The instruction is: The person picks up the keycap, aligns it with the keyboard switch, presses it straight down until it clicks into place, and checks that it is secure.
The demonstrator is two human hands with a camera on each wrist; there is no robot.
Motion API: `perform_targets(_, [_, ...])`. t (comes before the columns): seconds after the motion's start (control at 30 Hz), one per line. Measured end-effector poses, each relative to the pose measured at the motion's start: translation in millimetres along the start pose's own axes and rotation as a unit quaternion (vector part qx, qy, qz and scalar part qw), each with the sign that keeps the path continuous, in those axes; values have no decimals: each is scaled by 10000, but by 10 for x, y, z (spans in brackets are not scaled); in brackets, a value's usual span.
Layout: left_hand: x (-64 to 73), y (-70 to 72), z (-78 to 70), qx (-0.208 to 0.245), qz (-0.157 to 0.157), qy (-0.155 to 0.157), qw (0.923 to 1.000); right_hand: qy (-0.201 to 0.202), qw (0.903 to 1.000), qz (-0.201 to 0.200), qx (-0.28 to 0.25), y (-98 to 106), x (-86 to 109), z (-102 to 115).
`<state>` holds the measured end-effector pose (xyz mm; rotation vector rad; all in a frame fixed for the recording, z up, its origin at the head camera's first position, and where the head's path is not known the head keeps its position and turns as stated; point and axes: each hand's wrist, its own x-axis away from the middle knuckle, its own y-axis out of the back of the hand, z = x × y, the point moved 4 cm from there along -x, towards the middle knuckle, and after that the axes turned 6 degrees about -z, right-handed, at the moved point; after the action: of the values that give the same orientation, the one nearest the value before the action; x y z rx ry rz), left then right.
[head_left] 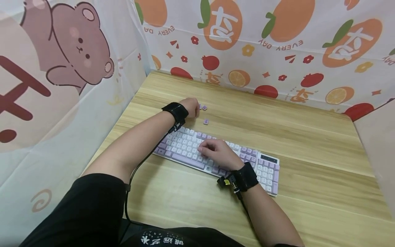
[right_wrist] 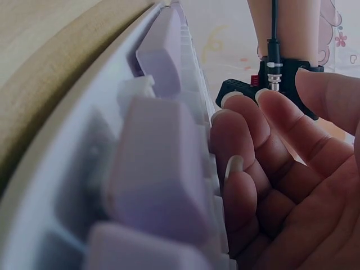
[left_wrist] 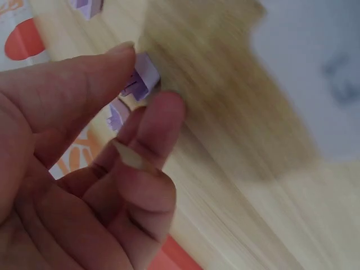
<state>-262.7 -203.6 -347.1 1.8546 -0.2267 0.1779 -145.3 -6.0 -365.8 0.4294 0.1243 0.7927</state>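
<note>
My left hand (head_left: 190,107) is at the table beyond the keyboard's left end, beside small purple keycaps (head_left: 205,121). In the left wrist view, its thumb and a finger stand apart on either side of a purple keycap (left_wrist: 147,77); the thumb covers part of it, and no firm grip shows. Another keycap (left_wrist: 117,114) lies behind the fingers, and one more keycap (left_wrist: 87,7) is at the top edge. My right hand (head_left: 220,153) rests over the white and purple keyboard (head_left: 188,158), fingers loosely bent with nothing in them. Purple keys (right_wrist: 154,163) border a gap in the right wrist view.
The keyboard lies slantwise on a wooden table (head_left: 311,164). Fruit-printed cloth (head_left: 247,65) hangs along the far edge, and a bear-printed cloth (head_left: 77,44) on the left. A black cable (head_left: 135,171) runs from the left wristband along the arm.
</note>
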Motion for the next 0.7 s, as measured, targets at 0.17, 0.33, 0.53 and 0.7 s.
perform_targets(0.17, [-4,9,32,-17,55,-40,10000,11,10000,-3,-28,-3,3,-5])
perform_targets(0.33, [139,102,-25,1001,346,-79,9943,35,10000,-37,20,1,6,0])
perform_targets(0.53, [443,175,-257,3374,1048,-381,9347,169,9997,-146,-64,26,11,5])
perform_targets(0.7, [705,150,-422,4917,1445,-574,8568,355,9975,-497,-353,67,19,36])
